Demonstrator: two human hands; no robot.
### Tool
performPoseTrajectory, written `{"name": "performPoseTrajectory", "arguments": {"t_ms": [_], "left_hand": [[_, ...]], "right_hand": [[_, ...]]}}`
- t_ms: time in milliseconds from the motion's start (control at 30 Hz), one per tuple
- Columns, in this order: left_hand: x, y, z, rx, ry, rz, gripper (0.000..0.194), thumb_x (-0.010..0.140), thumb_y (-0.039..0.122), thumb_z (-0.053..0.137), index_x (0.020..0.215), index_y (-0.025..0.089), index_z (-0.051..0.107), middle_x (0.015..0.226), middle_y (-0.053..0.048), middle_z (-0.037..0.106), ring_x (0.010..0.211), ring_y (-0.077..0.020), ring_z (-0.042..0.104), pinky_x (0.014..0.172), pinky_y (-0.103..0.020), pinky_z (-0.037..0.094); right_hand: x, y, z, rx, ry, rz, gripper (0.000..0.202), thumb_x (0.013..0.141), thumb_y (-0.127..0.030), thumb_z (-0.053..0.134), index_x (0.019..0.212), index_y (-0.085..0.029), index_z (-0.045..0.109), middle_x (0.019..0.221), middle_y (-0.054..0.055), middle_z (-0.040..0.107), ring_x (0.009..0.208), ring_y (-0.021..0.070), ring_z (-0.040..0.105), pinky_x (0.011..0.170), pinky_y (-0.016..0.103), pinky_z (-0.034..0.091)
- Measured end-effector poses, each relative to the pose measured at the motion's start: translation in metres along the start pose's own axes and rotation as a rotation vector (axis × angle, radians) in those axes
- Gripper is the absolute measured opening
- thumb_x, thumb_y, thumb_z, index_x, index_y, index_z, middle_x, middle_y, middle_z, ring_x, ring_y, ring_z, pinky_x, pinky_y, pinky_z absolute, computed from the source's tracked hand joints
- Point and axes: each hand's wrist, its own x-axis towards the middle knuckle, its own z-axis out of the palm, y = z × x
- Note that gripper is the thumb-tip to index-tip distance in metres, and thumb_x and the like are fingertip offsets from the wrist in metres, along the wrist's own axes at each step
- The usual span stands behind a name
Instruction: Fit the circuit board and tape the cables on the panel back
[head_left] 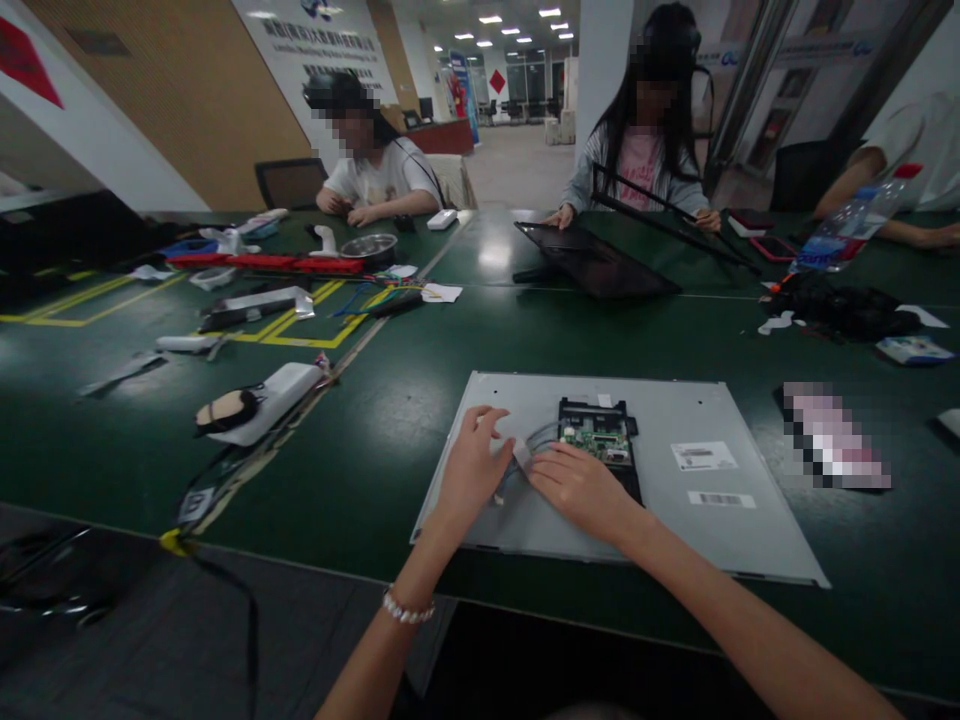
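Note:
A flat grey metal display panel lies back side up on the table in front of me. Mounted on it is a black bracket with a green circuit board, partly covered by my right hand. Grey cables run from the board toward my fingers. My left hand is bent over the panel's left part, thumb and fingers closed at a light grey strip of tape by the cables. From the other side, my right hand has its fingertips pressed together at the same strip. The exact grip is partly hidden.
A phone lies right of the panel. A white power strip with a tape roll is at left. Across the table, one co-worker holds a black screen and frame; another sits at left. A plastic bottle stands tilted at right.

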Motion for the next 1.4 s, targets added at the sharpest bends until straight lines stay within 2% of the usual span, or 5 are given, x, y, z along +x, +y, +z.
{"name": "performPoseTrajectory", "arguments": {"t_ms": [100,233,633,967,1400], "left_hand": [[-0.015,0.013,-0.003,0.164,0.094,0.037,0.017,0.087,0.016,0.051,0.101,0.018,0.060,0.104,-0.008,0.056,0.089,-0.0195,0.059,0.085,-0.036,0.049],[-0.033,0.023,0.002,0.309,0.003,0.114,0.014,0.088,0.013,0.048,0.088,0.019,0.061,0.090,-0.007,0.059,0.088,-0.0221,0.058,0.081,-0.036,0.049],[-0.040,0.013,0.024,0.345,-0.044,0.113,0.025,0.091,0.012,0.048,0.110,0.018,0.063,0.121,-0.009,0.066,0.115,-0.0239,0.058,0.103,-0.045,0.042],[-0.041,0.011,0.029,0.267,-0.058,0.041,0.032,0.091,0.014,0.048,0.121,0.016,0.057,0.125,-0.012,0.064,0.116,-0.0230,0.059,0.102,-0.039,0.046],[-0.042,0.004,0.028,0.096,-0.021,0.055,0.024,0.085,0.015,0.056,0.108,0.020,0.058,0.111,-0.008,0.065,0.109,-0.0240,0.060,0.096,-0.040,0.048]], "right_hand": [[-0.001,-0.001,0.002,0.001,-0.004,0.023,0.014,0.091,-0.009,0.055,0.094,-0.015,0.068,0.102,0.009,0.073,0.098,0.0198,0.065,0.102,0.037,0.044],[-0.001,-0.003,0.004,-0.003,0.003,0.033,0.015,0.091,-0.009,0.055,0.095,-0.014,0.068,0.101,0.009,0.073,0.099,0.0201,0.065,0.103,0.038,0.043],[-0.002,-0.008,0.000,-0.026,-0.072,0.022,0.020,0.092,-0.011,0.052,0.104,-0.011,0.068,0.111,0.010,0.071,0.107,0.0206,0.062,0.107,0.038,0.040],[-0.023,-0.047,-0.019,0.074,-0.217,0.227,0.073,0.094,-0.059,0.039,0.144,-0.006,0.038,0.150,0.018,0.041,0.144,0.0288,0.026,0.117,0.061,-0.002],[-0.051,-0.073,-0.038,0.190,-0.275,0.413,0.052,0.098,-0.039,0.041,0.146,-0.021,0.039,0.151,0.008,0.043,0.145,0.0274,0.025,0.115,0.066,0.007]]}}
